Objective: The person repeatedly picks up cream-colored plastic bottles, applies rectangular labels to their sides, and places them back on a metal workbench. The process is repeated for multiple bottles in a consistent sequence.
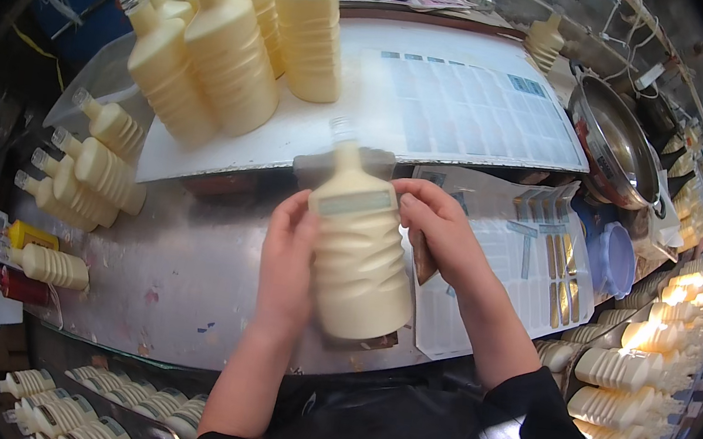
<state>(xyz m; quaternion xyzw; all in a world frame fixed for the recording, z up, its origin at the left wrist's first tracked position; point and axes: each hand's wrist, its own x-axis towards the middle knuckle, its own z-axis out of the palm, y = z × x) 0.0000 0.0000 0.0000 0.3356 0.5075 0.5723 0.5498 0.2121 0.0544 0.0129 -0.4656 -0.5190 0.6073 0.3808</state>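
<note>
In front of me a cream plastic bottle (362,273) with a ribbed body and a clear threaded neck is tilted slightly, neck away from me. A greyish label strip (356,203) lies across its shoulder. My left hand (289,243) grips the bottle's left side, fingers closed along it. My right hand (438,226) is closed at the right shoulder, thumb and forefinger by the strip's end. A flat brown piece (423,259) is tucked under the right hand's other fingers; its kind is unclear. White label sheets (490,302) lie beside the right hand.
Several cream bottles (231,56) stand on a white board (350,88) at far left, beside another label sheet (479,112). More bottles (110,181) lie along the metal table's (167,293) left edge. At right are a metal pan (616,134), a lavender bowl (611,260) and stacked bottles (614,370).
</note>
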